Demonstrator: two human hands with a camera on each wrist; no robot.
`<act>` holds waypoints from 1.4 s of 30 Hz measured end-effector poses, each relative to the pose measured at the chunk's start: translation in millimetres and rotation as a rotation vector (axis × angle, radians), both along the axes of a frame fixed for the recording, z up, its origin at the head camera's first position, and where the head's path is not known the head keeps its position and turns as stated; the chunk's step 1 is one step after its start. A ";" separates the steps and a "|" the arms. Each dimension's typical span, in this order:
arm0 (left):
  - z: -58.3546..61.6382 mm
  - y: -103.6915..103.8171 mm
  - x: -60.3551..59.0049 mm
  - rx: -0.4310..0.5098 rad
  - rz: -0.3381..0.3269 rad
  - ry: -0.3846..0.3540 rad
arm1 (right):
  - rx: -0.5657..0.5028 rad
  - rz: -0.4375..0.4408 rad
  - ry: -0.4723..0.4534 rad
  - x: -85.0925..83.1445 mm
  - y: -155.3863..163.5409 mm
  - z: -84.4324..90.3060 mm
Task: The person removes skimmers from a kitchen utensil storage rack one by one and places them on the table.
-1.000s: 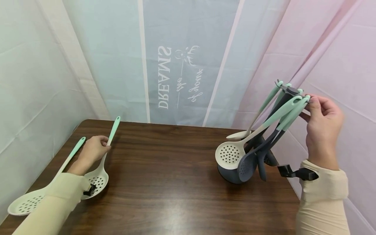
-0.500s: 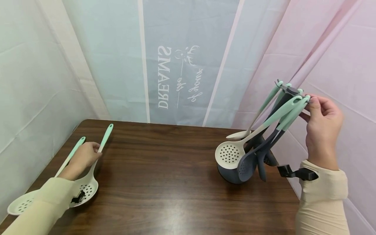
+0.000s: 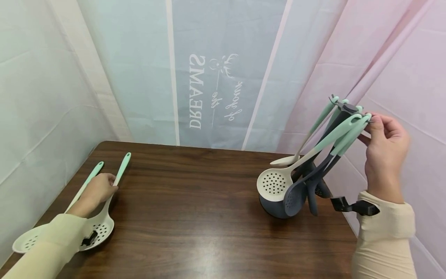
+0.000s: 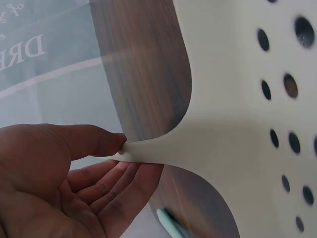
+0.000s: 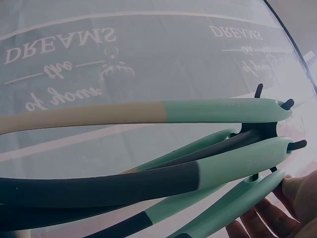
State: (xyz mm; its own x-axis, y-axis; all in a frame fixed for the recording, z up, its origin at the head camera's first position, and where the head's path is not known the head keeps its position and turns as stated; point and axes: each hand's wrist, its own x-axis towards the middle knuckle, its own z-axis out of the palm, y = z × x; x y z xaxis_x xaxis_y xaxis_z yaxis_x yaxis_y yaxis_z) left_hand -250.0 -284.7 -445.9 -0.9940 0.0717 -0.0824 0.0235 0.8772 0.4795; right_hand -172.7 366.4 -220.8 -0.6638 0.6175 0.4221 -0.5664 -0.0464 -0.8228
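Note:
At the table's left side, my left hand point(image 3: 95, 192) holds a white skimmer point(image 3: 104, 228) with a mint handle. In the left wrist view, thumb and fingers pinch this skimmer's neck point(image 4: 143, 150). Another white skimmer point(image 3: 92, 174) lies beside it, partly hidden by my left forearm. On the right, my right hand point(image 3: 388, 147) pinches a hook at the top of a dark utensil stand point(image 3: 349, 108). Mint-handled utensils hang from the stand, among them a white skimmer point(image 3: 273, 184) and a dark slotted spoon point(image 3: 295, 198). Handle ends point(image 5: 270, 110) on hooks show in the right wrist view.
The brown wooden table point(image 3: 195, 193) stretches between the two hands. A printed curtain point(image 3: 226, 23) stands behind it, with white fabric point(image 3: 31, 104) at left and pink fabric point(image 3: 414, 69) at right. The stand's round dark base point(image 3: 273, 209) rests near the table's right edge.
My left hand has moved left and nearer to me with the skimmer, bringing it closer to the one lying there. The right hand keeps its place at the stand's top.

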 end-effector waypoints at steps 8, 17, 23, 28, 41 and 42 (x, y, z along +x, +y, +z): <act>-4.2 -2.4 2.4 -0.030 -0.021 -0.020 | 0.021 -0.002 0.006 -0.1 -0.1 0.4; -4.7 -1.8 2.9 -0.028 -0.024 -0.017 | 0.004 -0.004 0.002 0.6 1.0 -0.3; -2.9 -1.3 1.9 -0.054 -0.030 -0.054 | -0.005 -0.004 -0.006 1.4 1.1 -0.5; -1.5 0.5 -1.0 -0.058 -0.026 -0.101 | -0.027 -0.005 -0.009 1.5 0.7 0.3; -2.6 -5.8 -4.6 -0.078 -0.054 -0.115 | -0.009 -0.013 -0.004 1.7 0.8 1.1; -2.7 -6.3 -4.9 -0.080 -0.056 -0.112 | -0.011 -0.013 -0.002 1.7 0.8 1.2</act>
State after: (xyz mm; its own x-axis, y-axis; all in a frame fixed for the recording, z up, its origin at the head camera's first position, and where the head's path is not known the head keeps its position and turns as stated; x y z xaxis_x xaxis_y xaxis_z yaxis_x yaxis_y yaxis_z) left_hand -254.9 -291.0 -448.6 -0.9729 0.1156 -0.2000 0.0239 0.9115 0.4107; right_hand -171.0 367.1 -219.6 -0.6567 0.6305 0.4139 -0.5651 -0.0479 -0.8236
